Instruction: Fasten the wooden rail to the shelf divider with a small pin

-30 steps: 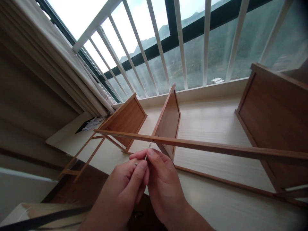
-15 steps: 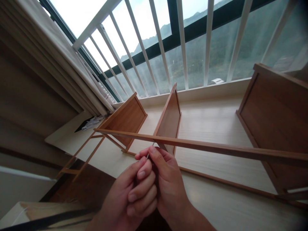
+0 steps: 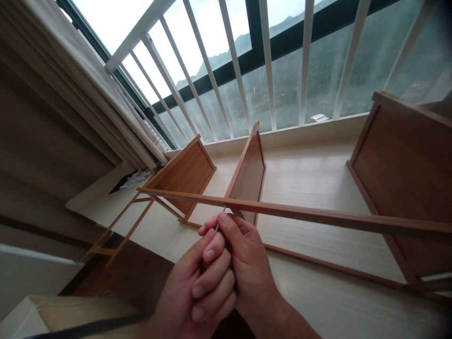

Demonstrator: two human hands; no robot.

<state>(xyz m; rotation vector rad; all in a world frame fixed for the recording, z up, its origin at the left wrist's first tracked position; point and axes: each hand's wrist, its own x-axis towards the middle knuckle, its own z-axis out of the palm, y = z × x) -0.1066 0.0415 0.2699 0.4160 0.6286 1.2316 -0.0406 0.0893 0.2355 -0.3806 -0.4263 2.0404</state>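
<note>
Since a second ago, the fingers of the left hand [image 3: 208, 282] have folded into a fist about the lower part of the thin metal rod [image 3: 224, 209], whose tip now meets the wooden rail [image 3: 300, 212] by the middle panel [image 3: 249, 181]. The right hand [image 3: 252, 263] pinches the rod. Beneath spreads a pale window ledge [image 3: 303, 174]; a white railing [image 3: 268, 66] stands behind.
</note>
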